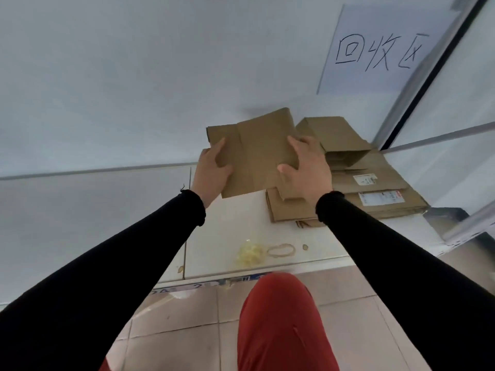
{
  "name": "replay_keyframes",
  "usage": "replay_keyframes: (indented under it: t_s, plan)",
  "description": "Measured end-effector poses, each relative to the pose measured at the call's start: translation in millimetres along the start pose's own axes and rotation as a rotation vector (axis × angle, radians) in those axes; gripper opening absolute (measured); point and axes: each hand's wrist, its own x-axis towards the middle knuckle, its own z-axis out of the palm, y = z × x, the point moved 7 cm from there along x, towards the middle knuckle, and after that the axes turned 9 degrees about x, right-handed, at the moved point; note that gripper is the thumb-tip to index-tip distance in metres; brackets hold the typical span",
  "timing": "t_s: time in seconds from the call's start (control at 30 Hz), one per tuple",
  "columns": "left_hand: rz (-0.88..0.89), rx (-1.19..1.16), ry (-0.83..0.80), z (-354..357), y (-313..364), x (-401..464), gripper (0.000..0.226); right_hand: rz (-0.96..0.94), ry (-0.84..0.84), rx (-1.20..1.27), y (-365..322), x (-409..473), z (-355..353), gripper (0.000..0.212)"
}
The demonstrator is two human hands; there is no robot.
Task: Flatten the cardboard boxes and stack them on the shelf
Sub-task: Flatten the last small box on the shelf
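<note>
Both hands (261, 170) grip flattened box (254, 153), long axis seemingly pointing away.

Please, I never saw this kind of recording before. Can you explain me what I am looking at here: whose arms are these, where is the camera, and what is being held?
There is no machine here. A person wears a wide-angle camera on the head, looking forward and down, so the arms in black sleeves are their own. The left hand and right hand grip a flattened cardboard box by its two sides, above a white shelf. To the right lies a stack of flattened boxes, some with labels. A rubber band and a small crumpled yellowish scrap lie nearer. A paper sign hangs on the wall.
</note>
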Motion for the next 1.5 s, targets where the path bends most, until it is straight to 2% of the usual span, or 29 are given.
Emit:
replay_keyframes:
  t_s: [0.2, 0.37, 0.53, 0.67, 0.73, 0.83, 0.9, 1.0, 1.17, 1.5]
  plan:
    - [0.04, -0.171, -0.162, 86, 67, 46, 0.074, 0.054, 0.096, -0.059, 60, 52, -81, 0.051]
    - [0.071, -0.074, -0.286, 152, 90, 79, 0.079, 0.103, 0.126, -0.193, 112, 87, -105, 0.049]
    - [0.097, 0.215, -0.304, 197, 83, 103, 0.076, 0.115, -0.01, -0.413, 162, 110, -99, 0.055]
    - [0.113, 0.373, -0.373, 228, 66, 110, 0.073, 0.204, -0.186, -0.508, 205, 109, -77, 0.078]
    - [0.129, 0.466, -0.421, 243, 58, 111, 0.075, 0.247, -0.234, -0.541, 223, 106, -68, 0.082]
    - [0.164, 0.703, -0.471, 261, 42, 107, 0.079, 0.29, -0.283, -0.524, 240, 100, -53, 0.08]
    - [0.179, 0.78, -0.464, 271, 29, 109, 0.081, 0.324, -0.32, -0.459, 253, 94, -42, 0.079]
    - [0.199, 0.801, -0.458, 278, 18, 111, 0.078, 0.335, -0.335, -0.429, 268, 90, -31, 0.077]
    - [0.37, 0.894, -0.452, 282, 19, 116, 0.078, 0.249, -0.281, -0.426, 267, 94, -26, 0.065]
    - [0.316, 0.912, -0.568, 288, 15, 121, 0.081, 0.303, -0.358, -0.366, 286, 88, -13, 0.065]
